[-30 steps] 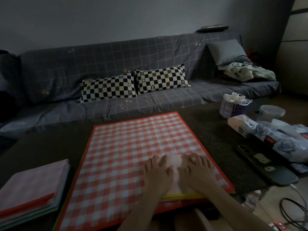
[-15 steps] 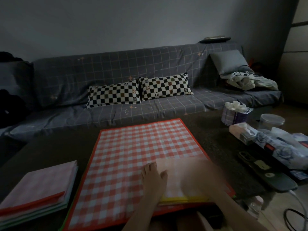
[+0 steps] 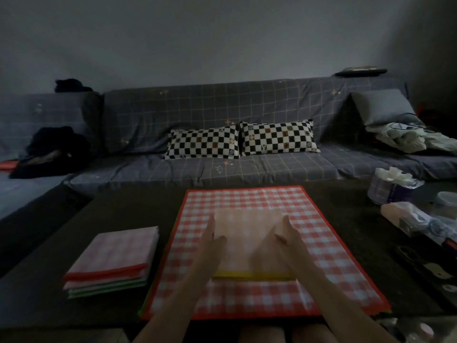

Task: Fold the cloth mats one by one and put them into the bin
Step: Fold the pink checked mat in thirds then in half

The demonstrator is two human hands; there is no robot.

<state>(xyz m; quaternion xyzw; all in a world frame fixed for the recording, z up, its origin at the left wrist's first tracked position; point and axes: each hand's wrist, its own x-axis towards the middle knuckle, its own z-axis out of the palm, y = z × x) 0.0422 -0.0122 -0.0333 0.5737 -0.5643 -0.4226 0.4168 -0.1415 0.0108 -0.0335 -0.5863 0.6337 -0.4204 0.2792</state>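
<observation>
A folded mat (image 3: pixel 249 240), pale with a yellow near edge, lies on top of a spread red-checked mat (image 3: pixel 329 263) in the middle of the dark worktop (image 3: pixel 128 214). The left hand (image 3: pixel 210 237) is set against the folded mat's left side and the right hand (image 3: pixel 286 235) against its right side, fingers pointing away from the person and thumbs turned in over the top. Each grip looks like a loose clasp on the mat's edge, fingers fairly straight; whether the fingertips are tucked under the cloth cannot be told in this dim light. Holding both sides at once probably keeps the layers square so the fold does not spring open, and readies the mat to be lifted as one piece. The checked mat beneath is flat and unfolded, with more coloured edges showing under its near left corner, so it seems to be the top of the pile waiting its turn. To the left, just beside that pile, a stack (image 3: pixel 113 261) of folded mats sits apart on the worktop. No bin is in view, so where the folded mat must go cannot be judged. Tissues (image 3: pixel 390 186) and wrapped packets (image 3: pixel 415 221) crowd the right end of the worktop, and a sofa (image 3: pixel 222 169) with two checkered pillows (image 3: pixel 242 141) stands beyond.
</observation>
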